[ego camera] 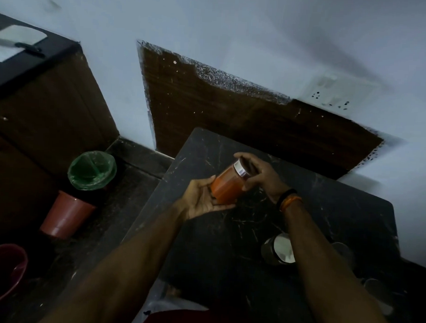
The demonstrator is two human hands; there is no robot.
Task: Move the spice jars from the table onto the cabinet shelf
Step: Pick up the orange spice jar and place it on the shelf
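Spice jar (226, 185) of orange powder was held tilted above the table (339, 215), left hand (205, 200) cupping its base, right hand (260, 175) gripping the lid at 1 o'clock; handover slip could drop it.

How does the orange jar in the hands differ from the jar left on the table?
The orange jar is tilted and held off the table by both hands; the other jar stands upright on the table. The orange jar shows bright orange contents; the other jar looks dark. Both have shiny metal lids.
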